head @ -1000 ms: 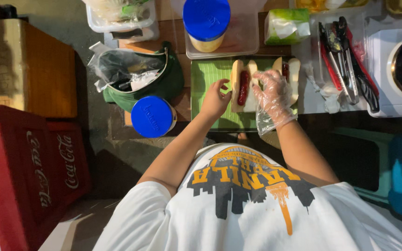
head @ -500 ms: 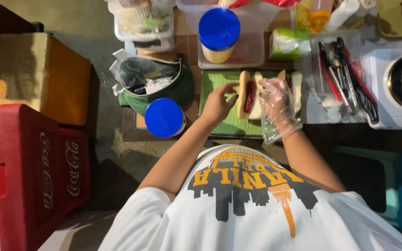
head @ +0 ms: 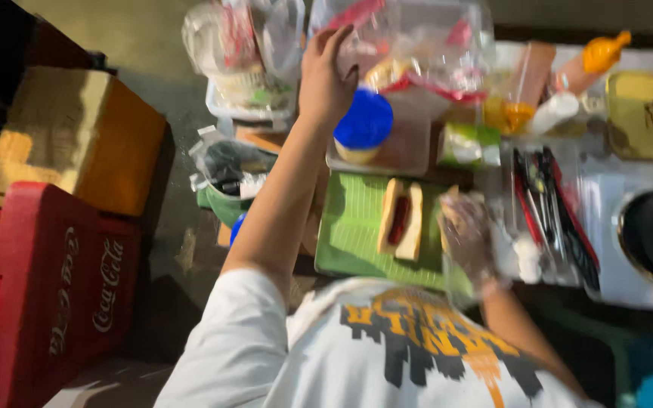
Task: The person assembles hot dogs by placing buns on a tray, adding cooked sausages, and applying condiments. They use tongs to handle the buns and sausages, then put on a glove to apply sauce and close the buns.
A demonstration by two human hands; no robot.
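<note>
Head view: the left hand (head: 326, 75) is extended far forward, fingers spread and unclenched, touching a clear plastic bag (head: 410, 45) at the back of the table — nothing is clamped. A jar with a blue lid (head: 364, 125) stands just below that hand. The right hand (head: 466, 230), in a clear glove, rests near the green board (head: 349, 227); its grip cannot be determined through blur. The filled bun (head: 400, 219) lies lengthwise, pointing away — nearer the right hand.

Street food stall, hot dog preparation.
Bun with sausage (head: 400, 221) on green board (head: 349, 227), tongs (head: 546, 204), sauce bottles (head: 602, 51), red drinks crate (head: 47, 295).
</note>
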